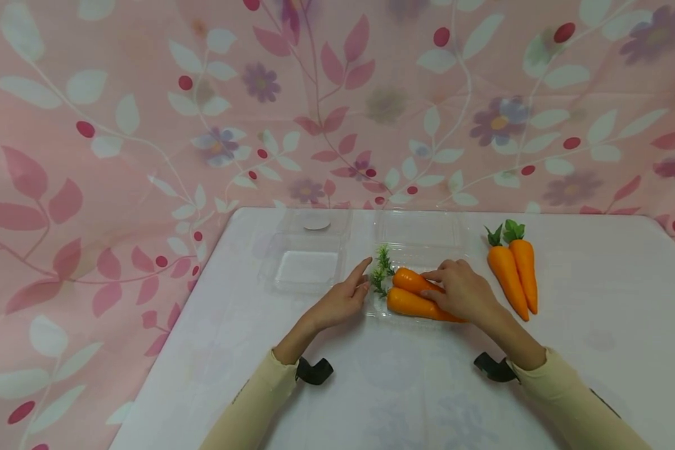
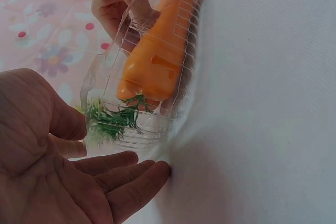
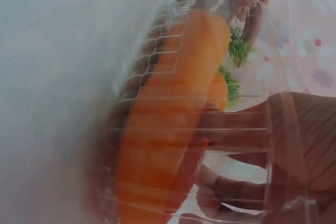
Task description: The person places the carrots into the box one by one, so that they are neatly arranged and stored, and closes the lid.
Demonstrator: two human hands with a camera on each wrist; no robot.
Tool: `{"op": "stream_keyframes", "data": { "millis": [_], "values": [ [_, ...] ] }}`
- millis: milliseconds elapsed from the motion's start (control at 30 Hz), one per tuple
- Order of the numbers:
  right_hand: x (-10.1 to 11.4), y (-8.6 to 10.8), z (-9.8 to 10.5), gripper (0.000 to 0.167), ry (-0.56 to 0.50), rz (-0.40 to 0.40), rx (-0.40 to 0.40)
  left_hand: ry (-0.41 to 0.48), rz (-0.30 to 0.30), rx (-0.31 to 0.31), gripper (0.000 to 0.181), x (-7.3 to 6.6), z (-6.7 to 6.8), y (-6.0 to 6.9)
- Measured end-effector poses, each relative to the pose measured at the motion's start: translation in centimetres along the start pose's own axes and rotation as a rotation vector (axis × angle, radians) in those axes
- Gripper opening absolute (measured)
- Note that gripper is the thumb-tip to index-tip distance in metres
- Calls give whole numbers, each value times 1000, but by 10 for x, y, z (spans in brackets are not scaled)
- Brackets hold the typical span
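Observation:
Two orange carrots with green tops lie side by side in an open clear plastic box (image 1: 394, 310); the nearer carrot (image 1: 413, 304) and the farther carrot (image 1: 412, 280) point their tips to the right. My right hand (image 1: 465, 292) reaches into the box with bent fingers on the farther carrot; in the right wrist view its fingers (image 3: 231, 129) press against a carrot (image 3: 163, 124) behind the clear wall. At the box's left end, beside the leafy tops (image 2: 113, 121), my left hand (image 1: 340, 303) is spread with extended fingers, holding no carrot.
A second clear box (image 1: 306, 290), with its lid raised toward the back, stands left of the first. Two more carrots (image 1: 507, 275) (image 1: 524, 269) lie on the white table (image 1: 596, 350) at the right. A flowered pink cloth (image 1: 337, 112) hangs behind.

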State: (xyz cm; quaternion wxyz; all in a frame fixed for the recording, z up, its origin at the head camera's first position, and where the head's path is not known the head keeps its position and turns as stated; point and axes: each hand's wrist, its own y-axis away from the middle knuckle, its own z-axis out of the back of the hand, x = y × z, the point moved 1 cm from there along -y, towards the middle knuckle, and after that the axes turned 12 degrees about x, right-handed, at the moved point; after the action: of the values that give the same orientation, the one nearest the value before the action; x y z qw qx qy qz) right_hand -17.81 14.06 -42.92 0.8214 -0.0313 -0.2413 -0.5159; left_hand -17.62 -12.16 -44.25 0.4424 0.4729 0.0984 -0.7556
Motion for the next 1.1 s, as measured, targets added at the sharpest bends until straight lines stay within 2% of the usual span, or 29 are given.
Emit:
{"op": "stream_keyframes", "data": {
  "millis": [200, 400, 633, 800, 1100],
  "values": [
    [2, 3, 3, 34, 13, 30, 75, -12, -14, -5, 58, -1, 0, 0],
    [1, 5, 4, 37, -5, 14, 88, 4, -9, 8, 58, -3, 0, 1],
    [2, 10, 11, 38, -52, 0, 4, 7, -11, 3, 58, -4, 1, 2],
    [-4, 13, 18, 36, -86, 1, -48, 11, -13, 4, 58, -3, 1, 2],
    [-20, 15, 31, 30, -97, 62, -194, 10, -20, 9, 59, -3, 2, 1]
  ]
}}
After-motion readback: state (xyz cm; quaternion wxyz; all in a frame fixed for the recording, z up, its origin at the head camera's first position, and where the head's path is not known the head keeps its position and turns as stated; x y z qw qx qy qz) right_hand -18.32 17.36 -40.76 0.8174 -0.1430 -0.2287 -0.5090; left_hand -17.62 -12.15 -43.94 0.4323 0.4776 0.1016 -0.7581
